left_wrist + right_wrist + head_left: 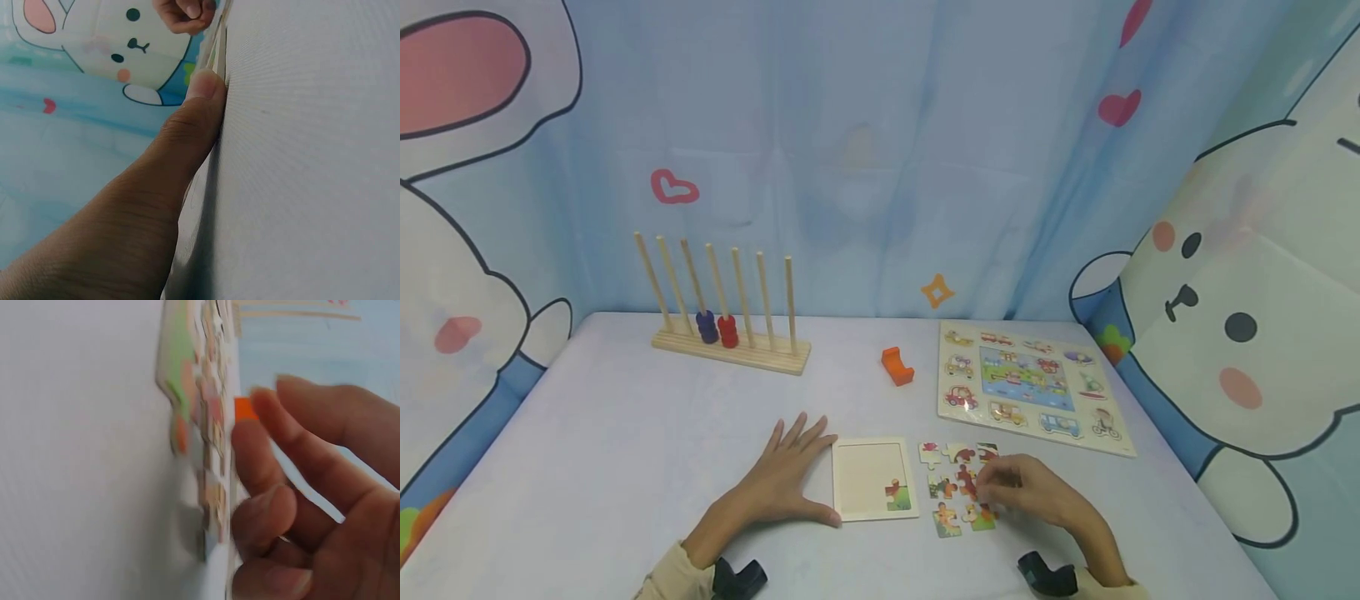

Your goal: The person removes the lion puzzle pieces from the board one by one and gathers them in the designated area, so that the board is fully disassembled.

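Observation:
My left hand (pixel 790 475) lies spread on the table, its thumb at the lower left corner of a square wooden puzzle tray (pixel 868 475). That thumb (pixel 203 100) meets the tray edge in the left wrist view. One jigsaw piece (pixel 897 497) sits in the tray's lower right corner. Right of the tray, loose jigsaw pieces (pixel 945 487) lie in rough rows. My right hand (pixel 1030 487) hovers at their right side, fingers loosely bent and overlapping some pieces in the head view. No piece shows between the right fingers (pixel 294 437) in the right wrist view.
A wooden rack (pixel 752 354) with upright pegs stands at the back left, holding blue beads (pixel 707 327) and red beads (pixel 727 331). A small orange block (pixel 897 367) lies behind the tray. A large picture puzzle board (pixel 1033 387) occupies the back right. Curtains hang behind the table.

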`<state>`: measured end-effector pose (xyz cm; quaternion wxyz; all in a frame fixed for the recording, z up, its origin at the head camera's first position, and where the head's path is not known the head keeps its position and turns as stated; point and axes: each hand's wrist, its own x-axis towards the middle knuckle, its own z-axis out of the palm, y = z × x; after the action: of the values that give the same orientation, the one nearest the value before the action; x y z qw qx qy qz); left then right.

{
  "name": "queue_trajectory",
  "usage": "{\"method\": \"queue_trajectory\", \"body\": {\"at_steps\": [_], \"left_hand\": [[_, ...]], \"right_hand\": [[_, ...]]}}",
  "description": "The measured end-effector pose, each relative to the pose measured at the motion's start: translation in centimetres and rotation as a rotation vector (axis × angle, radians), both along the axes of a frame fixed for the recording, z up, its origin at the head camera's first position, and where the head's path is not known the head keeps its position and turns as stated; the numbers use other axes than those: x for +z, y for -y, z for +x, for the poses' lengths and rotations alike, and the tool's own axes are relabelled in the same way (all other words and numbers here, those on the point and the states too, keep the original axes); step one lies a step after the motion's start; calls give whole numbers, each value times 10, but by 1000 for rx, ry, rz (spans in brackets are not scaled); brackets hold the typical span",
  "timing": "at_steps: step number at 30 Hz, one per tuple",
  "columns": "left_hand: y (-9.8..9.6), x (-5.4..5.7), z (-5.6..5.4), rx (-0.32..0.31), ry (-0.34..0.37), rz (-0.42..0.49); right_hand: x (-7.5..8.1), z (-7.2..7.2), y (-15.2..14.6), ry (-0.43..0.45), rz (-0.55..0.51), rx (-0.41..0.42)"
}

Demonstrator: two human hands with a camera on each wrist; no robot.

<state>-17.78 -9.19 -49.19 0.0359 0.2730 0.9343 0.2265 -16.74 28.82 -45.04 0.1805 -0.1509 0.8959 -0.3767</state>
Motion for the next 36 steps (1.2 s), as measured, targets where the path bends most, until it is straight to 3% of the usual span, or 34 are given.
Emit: {"method": "queue_trajectory", "body": {"at_steps": [6,12,22,36], "left_hand": [[0,0,0,1,9,-1],[0,0,0,8,11,-1],[0,-3,-2,8,7,-13],[-1,-3,-1,5,-4,-5]], "right_hand": [[-3,0,20,-134,-65,-46],[-5,-5,47,-154,-180,-1],[-16,-13,81,-125,-70,99],[-14,-7,87,-108,-48,117]]}}
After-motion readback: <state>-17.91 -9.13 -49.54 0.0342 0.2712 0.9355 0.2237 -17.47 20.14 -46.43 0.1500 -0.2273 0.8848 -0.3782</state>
